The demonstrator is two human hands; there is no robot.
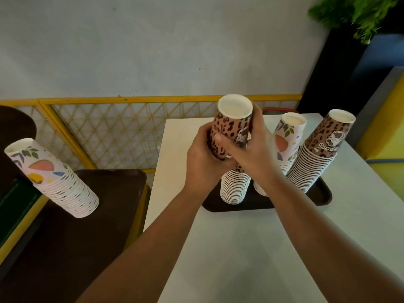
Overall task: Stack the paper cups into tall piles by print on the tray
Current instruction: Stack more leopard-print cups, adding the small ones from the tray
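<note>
Leftmost, a floral-print cup pile [54,178] stands upside down on a dark brown tray [105,193], which rests on a dark surface edged in yellow. Behind it runs a yellow lattice railing [113,132] below a pale wall [153,44]. Further right, on a white table [251,248], a second dark tray [323,195] carries three inverted piles. Both hands grip the leopard-print cup [232,127] topping the nearest pile [235,186]: the left hand [203,158] wraps its lower part, and the right hand [251,154] closes fingers across its front. Behind the right wrist stands another floral pile [286,141], then a leopard-print pile [317,158] whose top cup bears a cartoon logo with writing too small to read. A green plant [358,14] hangs at the upper right.
</note>
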